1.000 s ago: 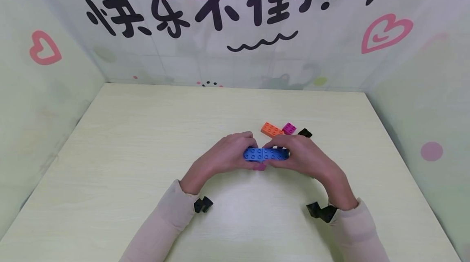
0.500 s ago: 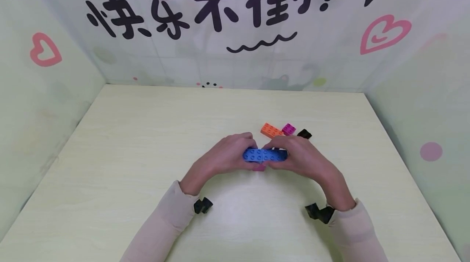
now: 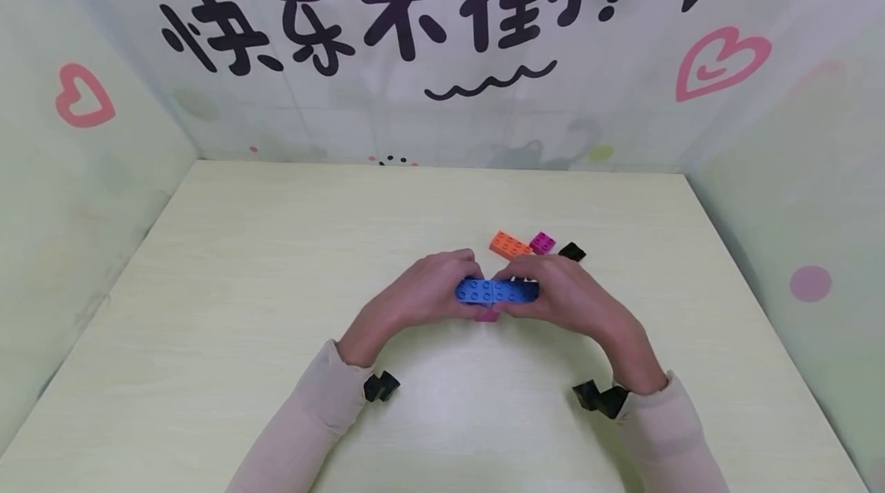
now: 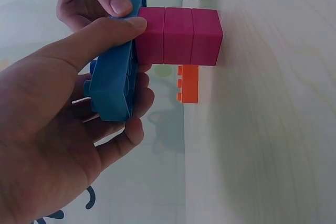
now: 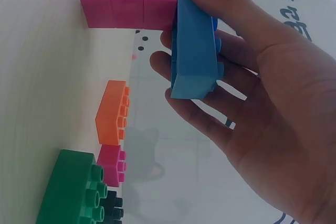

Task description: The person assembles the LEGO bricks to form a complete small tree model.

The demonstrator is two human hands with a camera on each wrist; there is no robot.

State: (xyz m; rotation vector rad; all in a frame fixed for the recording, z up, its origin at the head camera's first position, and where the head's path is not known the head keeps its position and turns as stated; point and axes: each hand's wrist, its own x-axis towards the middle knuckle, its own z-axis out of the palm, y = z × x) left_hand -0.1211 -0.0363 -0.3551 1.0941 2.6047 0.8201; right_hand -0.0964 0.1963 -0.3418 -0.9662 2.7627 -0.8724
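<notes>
Two blue toy building bricks sit end to end on top of a stack of pink bricks (image 4: pixel 178 36), studs facing up. My left hand (image 3: pixel 432 289) grips the left blue brick (image 3: pixel 473 292), thumb on its near side and fingers behind. The right blue brick (image 3: pixel 517 292) is held the same way by my right hand (image 3: pixel 574 293). In the left wrist view the pink stack stands upright on the table, right under the seam where the blue bricks meet. Both blue bricks overhang it outward, and both thumbs lie close to that seam.
Behind the hands lie an orange brick (image 3: pixel 510 245), a small magenta brick (image 3: pixel 542 243) and a black brick (image 3: pixel 572 251). A green brick (image 5: pixel 68 187) stands nearer, hidden by the right hand in the head view. Printed cloth walls (image 3: pixel 442 124) enclose the table (image 3: pixel 242 263).
</notes>
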